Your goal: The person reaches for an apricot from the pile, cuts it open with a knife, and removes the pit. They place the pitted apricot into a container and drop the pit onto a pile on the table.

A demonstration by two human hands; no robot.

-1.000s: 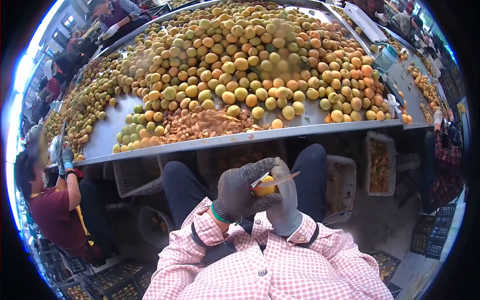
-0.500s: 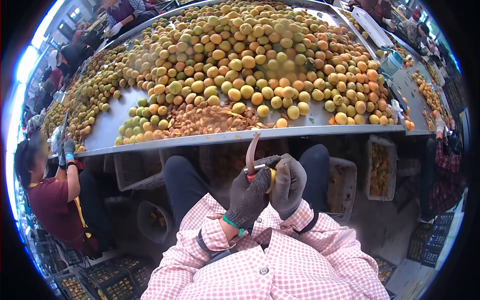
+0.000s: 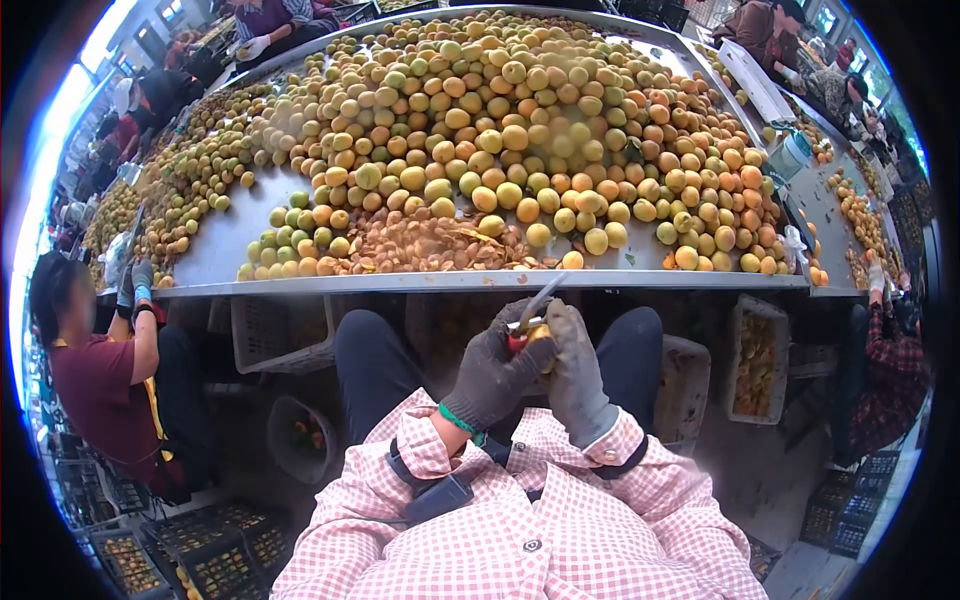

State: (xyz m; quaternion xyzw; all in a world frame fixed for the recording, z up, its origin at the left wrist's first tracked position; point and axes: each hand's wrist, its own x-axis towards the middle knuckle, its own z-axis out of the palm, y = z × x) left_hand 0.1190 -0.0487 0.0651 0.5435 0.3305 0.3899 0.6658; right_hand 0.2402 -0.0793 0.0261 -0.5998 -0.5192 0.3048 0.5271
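My left hand [image 3: 490, 370], in a dark knit glove with a green cuff, is closed on a curved knife [image 3: 543, 300]. Its blade points up and to the right, and a bit of red handle shows between the fingers. Against it, my right hand [image 3: 578, 372], in a grey glove, closes round an apricot [image 3: 540, 331], mostly covered by the fingers. Both hands meet over my lap, just below the table's front edge. Whether the blade is in the fruit, I cannot tell.
A metal table [image 3: 480, 284] carries a large heap of apricots [image 3: 500, 130]. Near its front edge lies a pile of apricot halves or pits [image 3: 430, 240]. Below stand crates [image 3: 757, 360] and a bucket [image 3: 300, 440]. A co-worker [image 3: 100, 370] sits to the left, another [image 3: 885, 370] to the right.
The knife blade has swung from nearly upright to tilted right. My right hand has turned so that more of the apricot shows. My view has shifted slightly.
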